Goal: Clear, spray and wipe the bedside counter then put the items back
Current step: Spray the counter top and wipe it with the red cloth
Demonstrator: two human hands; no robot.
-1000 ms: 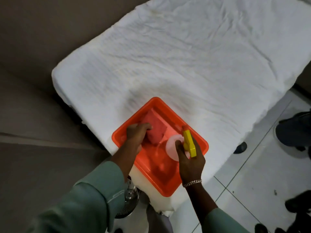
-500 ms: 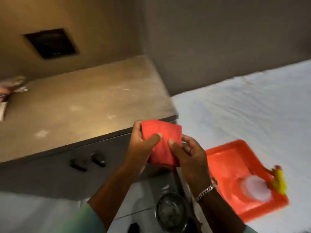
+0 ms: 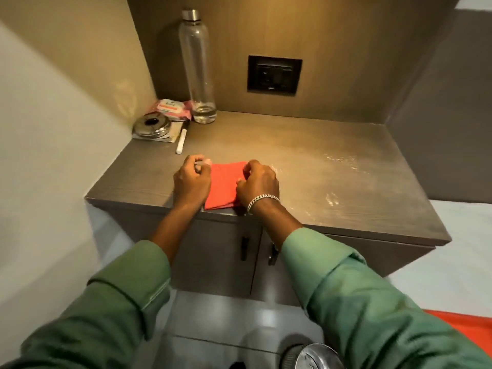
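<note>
At the counter's front edge, left hand and right hand each grip the red cloth.

We see a matt, wood-grained counter with wet-looking streaks at right, a red woven cloth at centre, a clear bottle, perhaps glass, with a brushed metal cap, and a shiny metal ashtray at upper left.

Red cloth at frame centre on grey-brown, wood-grained counter; green sleeves below; clear bottle with silver cap, upper centre; black socket plate beside.
</note>
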